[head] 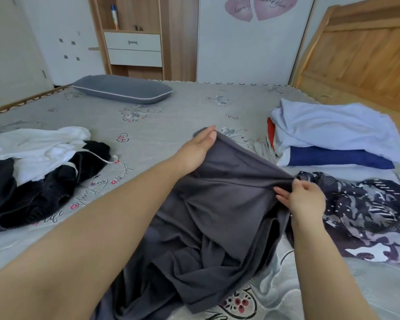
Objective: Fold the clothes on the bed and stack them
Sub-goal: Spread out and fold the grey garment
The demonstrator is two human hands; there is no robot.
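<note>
Item: dark grey garment (217, 227), lying nearest the viewer on the bed (171, 107), its lower part bunched in soft folds and its upper edge lifted and drawn taut between the two hands. Plain matt knit, one seam line running across below the held edge; no print or fastenings seen. What kind of garment it was could not be told.

Handling, as judged: light, limp, no stiffness of its own; it would sag wherever unsupported and crease readily, though not slip from the fingers. Best taken at two points along a straight hem or seam, as here, then laid flat and smoothed before folding.

Left hand (194, 148): reached forward at the far corner of the held edge, thumb pressed on top of the cloth, fingers hidden beneath it, pinching the fabric.

Right hand (303, 199): nearer, at the right end of the same edge, fingertips gathered round a tuck of cloth.

Just right of that: patterned navy garment (367, 215), unfolded, spread on the bed.

Left, mid-distance: loose heap of white and black clothes (44, 162), unfolded.

Right, farther: folded stack (333, 139), pale blue on top, dark blue beneath, red showing at its side.

Far: grey pillow (123, 88) at the bed's far edge.
</note>
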